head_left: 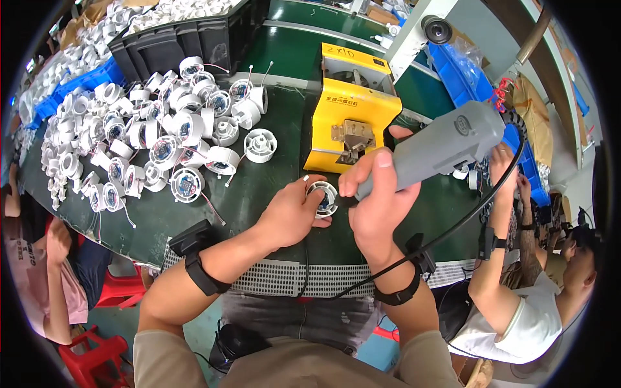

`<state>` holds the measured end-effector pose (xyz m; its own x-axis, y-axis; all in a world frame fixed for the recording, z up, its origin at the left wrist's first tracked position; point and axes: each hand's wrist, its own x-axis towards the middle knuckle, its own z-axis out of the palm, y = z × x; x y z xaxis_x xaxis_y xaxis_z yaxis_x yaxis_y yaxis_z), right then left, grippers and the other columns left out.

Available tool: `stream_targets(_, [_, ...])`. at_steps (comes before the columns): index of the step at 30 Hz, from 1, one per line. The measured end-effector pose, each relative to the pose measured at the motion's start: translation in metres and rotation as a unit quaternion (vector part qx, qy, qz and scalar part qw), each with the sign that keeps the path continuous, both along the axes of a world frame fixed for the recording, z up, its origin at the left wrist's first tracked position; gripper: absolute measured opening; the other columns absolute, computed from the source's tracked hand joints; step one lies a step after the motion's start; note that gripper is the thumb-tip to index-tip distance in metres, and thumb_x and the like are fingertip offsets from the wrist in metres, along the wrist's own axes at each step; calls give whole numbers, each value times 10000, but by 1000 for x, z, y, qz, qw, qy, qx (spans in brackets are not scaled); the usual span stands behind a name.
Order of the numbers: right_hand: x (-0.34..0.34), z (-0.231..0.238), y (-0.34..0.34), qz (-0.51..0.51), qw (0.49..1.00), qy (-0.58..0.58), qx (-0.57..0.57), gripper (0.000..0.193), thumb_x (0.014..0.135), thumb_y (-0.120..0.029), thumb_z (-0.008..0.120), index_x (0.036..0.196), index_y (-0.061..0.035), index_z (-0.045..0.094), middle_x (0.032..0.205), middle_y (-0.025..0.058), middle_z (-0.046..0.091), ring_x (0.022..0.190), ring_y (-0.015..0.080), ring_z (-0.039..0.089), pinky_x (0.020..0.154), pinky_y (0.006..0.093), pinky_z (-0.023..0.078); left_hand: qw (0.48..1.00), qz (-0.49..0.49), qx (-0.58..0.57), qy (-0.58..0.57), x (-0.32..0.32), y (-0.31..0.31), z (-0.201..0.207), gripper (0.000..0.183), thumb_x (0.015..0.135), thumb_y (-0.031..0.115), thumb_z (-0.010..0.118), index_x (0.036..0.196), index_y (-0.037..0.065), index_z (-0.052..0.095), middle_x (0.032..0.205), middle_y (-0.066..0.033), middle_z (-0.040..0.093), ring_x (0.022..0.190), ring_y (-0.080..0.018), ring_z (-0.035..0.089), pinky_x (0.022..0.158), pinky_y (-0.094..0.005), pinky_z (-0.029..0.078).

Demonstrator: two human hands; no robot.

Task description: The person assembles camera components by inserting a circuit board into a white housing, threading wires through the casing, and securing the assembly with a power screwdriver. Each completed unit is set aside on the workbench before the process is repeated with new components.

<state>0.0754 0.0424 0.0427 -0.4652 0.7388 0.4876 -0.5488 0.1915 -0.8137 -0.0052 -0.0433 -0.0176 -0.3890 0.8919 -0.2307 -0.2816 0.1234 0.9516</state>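
My left hand (289, 215) is closed round the edge of a white round plastic housing (332, 200) with a small blue circuit board inside, held just above the green bench. In my right hand (380, 208) is a grey electric screwdriver (446, 139), gripped with the fingers wrapped round its lower body. The tool slants down to the left, and its dark nose is close beside the housing's right rim; whether the bit touches cannot be made out. A black cable (482, 205) runs from the screwdriver's top end down past my right forearm.
A yellow screw feeder (318, 115) stands just beyond my hands. White housings, several with boards and wires, are heaped (171, 126) at left. Behind them sits a black crate (187, 48). Blue bins (459, 74) line the right; a co-worker's arm (495, 246) reaches in there.
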Motion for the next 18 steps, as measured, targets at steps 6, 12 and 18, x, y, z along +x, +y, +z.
stream_targets(6, [-3,-5,-1,13,1000,-8,13,331,934,-119,474,1226,-9,363,624,66,468,468,148,464,467,308,439,1000,10,1,13,2,-1,4,333,974,149,431,1210,-81,479,1032,-156,600,838,-218,665,700,-302,590])
stream_targets(12, [-5,-11,-2,20,1000,-22,7,311,929,-123,492,1190,-9,366,636,65,468,473,145,468,474,308,444,1000,8,-14,23,1,-1,10,310,973,144,427,1179,-77,495,1038,-156,600,832,-212,664,699,-301,589])
stream_targets(18, [-6,-15,0,72,997,-6,-11,305,926,-113,496,1178,-6,359,661,66,477,476,144,474,477,304,446,1000,20,-16,7,-1,-1,6,314,971,134,425,1189,-84,488,1032,-158,607,800,-210,669,698,-301,590])
